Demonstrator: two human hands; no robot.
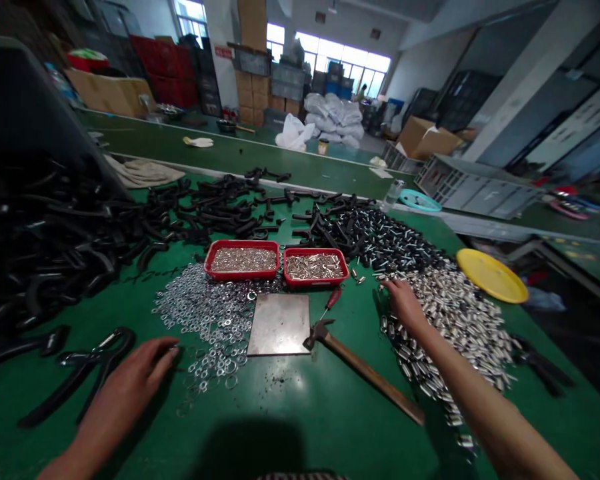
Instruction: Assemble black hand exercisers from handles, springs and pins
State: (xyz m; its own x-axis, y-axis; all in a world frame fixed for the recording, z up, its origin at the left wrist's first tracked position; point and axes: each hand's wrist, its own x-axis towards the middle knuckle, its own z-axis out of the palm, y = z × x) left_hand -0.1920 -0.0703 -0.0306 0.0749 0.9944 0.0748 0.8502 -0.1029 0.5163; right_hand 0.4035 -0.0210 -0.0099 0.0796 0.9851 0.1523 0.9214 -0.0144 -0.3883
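Silver cylinders edge the right hand, open tabletop the left hand; whether either grips anything, I cannot tell.

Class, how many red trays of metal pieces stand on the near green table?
2: the left tray and the right tray, side by side, both beyond the square metal plate. No others show.

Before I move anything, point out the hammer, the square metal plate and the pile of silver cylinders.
Hammer (373, 377): head view, on its wooden handle.
Metal plate (281, 325): head view, middle of its top.
Silver cylinders (457, 320): head view, middle of the pile.
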